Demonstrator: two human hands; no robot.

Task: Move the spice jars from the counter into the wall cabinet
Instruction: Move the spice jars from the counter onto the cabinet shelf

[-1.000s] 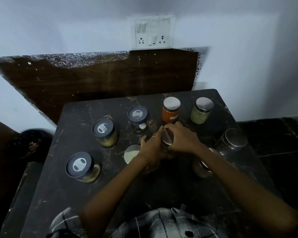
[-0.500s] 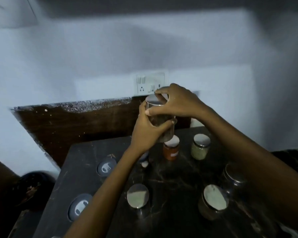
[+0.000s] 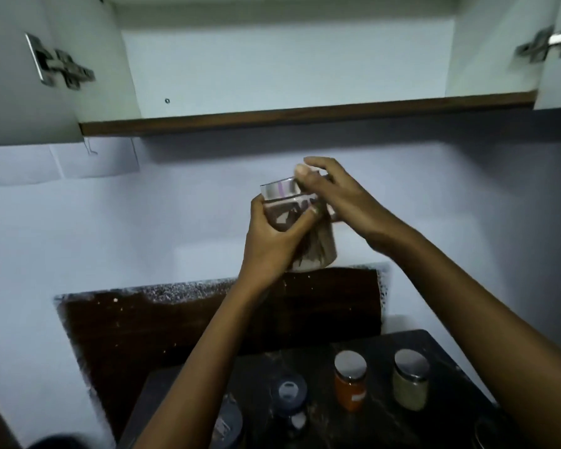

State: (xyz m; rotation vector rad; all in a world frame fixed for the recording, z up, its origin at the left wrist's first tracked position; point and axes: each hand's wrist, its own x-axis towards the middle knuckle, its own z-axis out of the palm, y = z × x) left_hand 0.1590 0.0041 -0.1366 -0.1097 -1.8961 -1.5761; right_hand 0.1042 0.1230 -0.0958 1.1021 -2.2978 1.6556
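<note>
— What is the person doing up there?

— Carrying one spice jar [image 3: 300, 228] toward the wall cabinet [image 3: 292, 59]. The left hand [image 3: 269, 244] is wrapping its fingers round the glass body, and the right hand [image 3: 334, 196] is curling over the shiny lid — both are gripping the same jar. It is hanging in mid-air in front of the wall, tilted a little, below the cabinet's brown front edge [image 3: 305, 115].

— So which step is this?

— The lift, I would say; the placing is not yet done. The cabinet is standing open, its doors swung wide with hinges [image 3: 62, 68] showing, and the part of the inside I am seeing looks bare.

— And what is the next move asking for?

— Raising the jar above that brown edge, levelling it, then sliding it in onto the shelf floor — probably toward the back, since more are waiting.

— More jars?

— Yes, on the dark counter [image 3: 441, 354] below: an orange-filled jar [image 3: 350, 380], a pale one [image 3: 410, 379] just beside it, and a dark-lidded jar [image 3: 290, 395] nearer the left arm. Others at the bottom are too blurred to tell.

— And the room?

— Dim. A pale wall, with a dark brown backsplash panel [image 3: 175, 325] behind the counter.
</note>
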